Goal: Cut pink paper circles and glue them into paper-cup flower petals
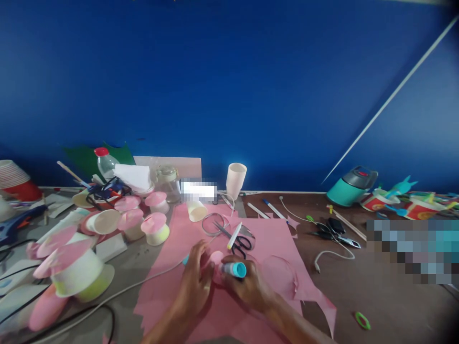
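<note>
My left hand (195, 279) and my right hand (247, 289) meet over a large pink paper sheet (265, 239) on the table. Between them is a small pink round piece (216, 263), pressed by the left fingers. My right hand grips a glue stick with a turquoise end (234, 269), its tip against the pink piece. Black-handled scissors (236, 240) and a white marker (234, 235) lie just beyond the hands, beside a clear tape ring (214, 224).
Several paper cups topped with pink discs (155, 228) crowd the left side. An upturned cup (235, 179), a plastic bottle (104, 162), a teal jug (353, 186), black pliers (335, 231), a white cable (333, 253) and a green ring (362, 320) lie about. Blue wall behind.
</note>
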A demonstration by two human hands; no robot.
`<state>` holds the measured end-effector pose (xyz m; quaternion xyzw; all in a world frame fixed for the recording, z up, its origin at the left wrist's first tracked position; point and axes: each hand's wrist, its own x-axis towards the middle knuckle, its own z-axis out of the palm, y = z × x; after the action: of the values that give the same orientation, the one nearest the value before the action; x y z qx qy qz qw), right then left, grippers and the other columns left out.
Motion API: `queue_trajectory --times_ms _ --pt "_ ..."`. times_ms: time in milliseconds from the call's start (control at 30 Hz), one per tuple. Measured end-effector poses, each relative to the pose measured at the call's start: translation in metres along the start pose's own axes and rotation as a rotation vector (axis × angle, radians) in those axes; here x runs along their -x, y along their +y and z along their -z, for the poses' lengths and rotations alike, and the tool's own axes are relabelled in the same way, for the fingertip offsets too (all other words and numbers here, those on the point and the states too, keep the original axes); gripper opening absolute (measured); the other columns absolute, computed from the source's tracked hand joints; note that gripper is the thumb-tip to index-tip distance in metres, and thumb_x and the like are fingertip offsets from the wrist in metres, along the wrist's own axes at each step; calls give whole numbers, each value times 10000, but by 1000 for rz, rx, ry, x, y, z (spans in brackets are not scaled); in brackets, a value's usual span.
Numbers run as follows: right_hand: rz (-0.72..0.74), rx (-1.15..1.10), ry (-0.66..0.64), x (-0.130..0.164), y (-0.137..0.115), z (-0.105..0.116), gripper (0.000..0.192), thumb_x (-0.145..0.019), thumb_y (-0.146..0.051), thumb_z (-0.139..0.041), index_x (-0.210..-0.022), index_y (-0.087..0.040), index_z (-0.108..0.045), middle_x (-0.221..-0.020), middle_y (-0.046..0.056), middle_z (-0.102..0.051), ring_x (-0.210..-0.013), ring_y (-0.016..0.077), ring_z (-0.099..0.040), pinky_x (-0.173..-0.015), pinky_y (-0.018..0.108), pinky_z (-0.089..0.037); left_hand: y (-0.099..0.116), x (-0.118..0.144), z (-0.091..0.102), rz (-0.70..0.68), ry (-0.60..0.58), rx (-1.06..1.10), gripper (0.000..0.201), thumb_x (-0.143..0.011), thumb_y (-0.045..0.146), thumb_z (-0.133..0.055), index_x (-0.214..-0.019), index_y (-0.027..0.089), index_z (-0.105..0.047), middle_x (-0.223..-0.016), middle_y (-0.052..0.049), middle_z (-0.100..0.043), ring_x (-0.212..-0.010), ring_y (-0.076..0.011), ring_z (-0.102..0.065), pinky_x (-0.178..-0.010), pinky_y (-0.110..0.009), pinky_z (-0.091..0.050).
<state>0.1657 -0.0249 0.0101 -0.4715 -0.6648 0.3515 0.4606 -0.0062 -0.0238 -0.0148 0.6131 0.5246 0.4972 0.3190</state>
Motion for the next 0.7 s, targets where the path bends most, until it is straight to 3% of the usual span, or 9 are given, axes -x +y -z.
queue_trajectory --times_ms 100,333,467,600,700 --pt "10 76 -131 -1 -2 1 123 -815 -229 -639 -892 -203 -732 -721 35 -751 -597 210 -684 -556 293 -546 -2 2 -2 132 -78 114 428 -924 410 -536 -1281 188 -458 -1309 -165 -617 -1243 -312 -587 -1040 -489 -486" --pt "80 216 -32 3 0 -2 212 -850 -236 -605 -1056 -191 -628 -707 45 -722 -555 223 -661 -542 314 -501 3 2 -3 154 -104 131 417 -943 413 -503 -1284 173 -475 -1282 -176 -646 -1228 -305 -600 -1062 -502 -454" --pt "103 346 -32 3 -1 -3 46 -872 -261 -577 -862 -216 -580 -679 42 -661 -575 217 -619 -528 308 -445 11 0 -1 127 -120 58 351 -941 382 -506 -1231 186 -537 -1218 -147 -687 -1181 -297 -628 -1052 -486 -463" --pt "103 350 -3 -1 -3 1 97 -814 -235 -634 -760 -227 -554 -717 33 -634 -631 212 -601 -572 306 -450 16 -1 1 82 -136 3 280 -932 363 -511 -1141 213 -623 -1207 -112 -697 -1188 -285 -621 -1025 -447 -491" --pt "45 243 -62 -2 -3 4 94 -825 -228 -628 -766 -226 -555 -700 3 -621 -611 181 -578 -560 280 -444 14 -1 1 76 -173 30 280 -933 373 -506 -1125 215 -635 -1182 -111 -707 -1142 -280 -650 -989 -436 -523"
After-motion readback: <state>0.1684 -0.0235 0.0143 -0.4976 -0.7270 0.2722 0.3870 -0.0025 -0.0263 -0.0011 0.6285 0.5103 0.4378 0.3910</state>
